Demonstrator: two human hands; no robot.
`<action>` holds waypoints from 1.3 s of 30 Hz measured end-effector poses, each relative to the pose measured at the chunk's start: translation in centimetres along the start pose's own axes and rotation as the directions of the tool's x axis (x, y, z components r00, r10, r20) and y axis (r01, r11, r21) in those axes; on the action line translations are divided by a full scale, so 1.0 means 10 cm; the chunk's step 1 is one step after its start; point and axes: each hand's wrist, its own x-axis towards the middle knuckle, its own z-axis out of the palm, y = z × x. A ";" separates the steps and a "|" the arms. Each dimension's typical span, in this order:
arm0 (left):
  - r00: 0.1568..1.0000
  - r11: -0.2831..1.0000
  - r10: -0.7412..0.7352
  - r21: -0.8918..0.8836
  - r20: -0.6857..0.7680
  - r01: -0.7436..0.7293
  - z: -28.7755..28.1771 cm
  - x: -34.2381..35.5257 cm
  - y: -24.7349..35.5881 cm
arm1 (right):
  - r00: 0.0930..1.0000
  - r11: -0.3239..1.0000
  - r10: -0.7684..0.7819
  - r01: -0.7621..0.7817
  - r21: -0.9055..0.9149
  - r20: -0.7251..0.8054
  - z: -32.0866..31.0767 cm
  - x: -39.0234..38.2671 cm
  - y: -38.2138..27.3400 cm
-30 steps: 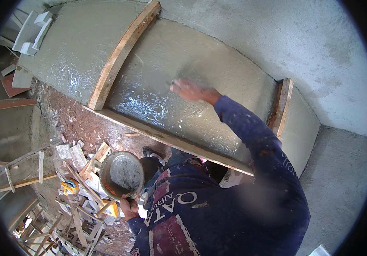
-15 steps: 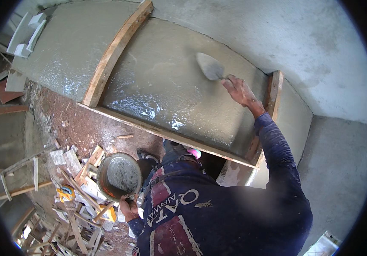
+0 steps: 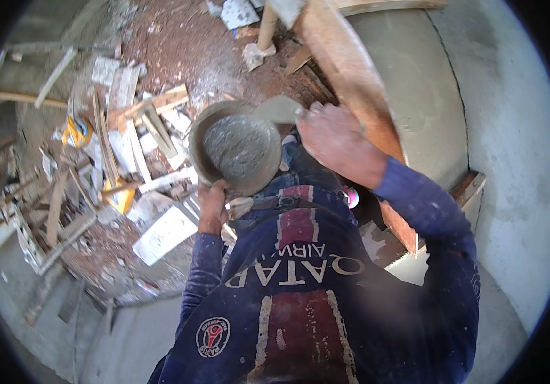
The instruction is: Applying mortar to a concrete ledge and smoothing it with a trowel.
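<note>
My left hand (image 3: pixel 212 203) grips the near-left rim of a round bucket (image 3: pixel 271 163), held in front of my waist. Wet grey mortar (image 3: pixel 238 147) lies inside it. My right hand (image 3: pixel 339 137) is closed around the handle of a trowel, slightly blurred. The trowel's flat blade (image 3: pixel 277 110) points left over the bucket's far-right rim; whether it touches the rim I cannot tell. The handle is mostly hidden by my fingers. Beyond my right hand stands a wooden board (image 3: pixel 359 77) edging a smooth grey cement surface (image 3: pixel 412 80).
Scrap wood (image 3: pixel 153 131), a white board (image 3: pixel 166 235) and yellow packaging (image 3: pixel 121 200) litter the dirt floor at left. A round wooden post (image 3: pixel 266 29) stands ahead. A plastered wall (image 3: pixel 512 128) rises along the right side.
My right hand has brought the trowel from the wet cement surface down to the bucket. The view has turned toward the left, and the bucket now sits nearer the middle.
</note>
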 end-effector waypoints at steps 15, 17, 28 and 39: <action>0.927 0.823 0.355 0.429 0.124 -0.372 -0.53 0.08 -0.18 | 0.862 0.910 -0.409 0.361 0.204 0.300 1.42 0.95 -0.82; 0.907 0.830 0.391 0.364 0.159 -0.422 -0.57 0.09 -0.22 | 0.880 0.869 -0.410 0.296 0.397 0.240 1.56 0.86 -0.85; 0.967 0.993 0.117 -0.046 0.226 -0.110 -0.58 0.14 0.07 | 0.983 0.739 -0.116 -0.012 0.674 0.143 1.14 0.28 -0.84; 0.996 0.999 0.050 0.017 0.070 -0.051 -0.27 0.14 0.08 | 0.979 0.725 -0.047 0.170 0.667 -0.198 0.85 -0.69 -0.11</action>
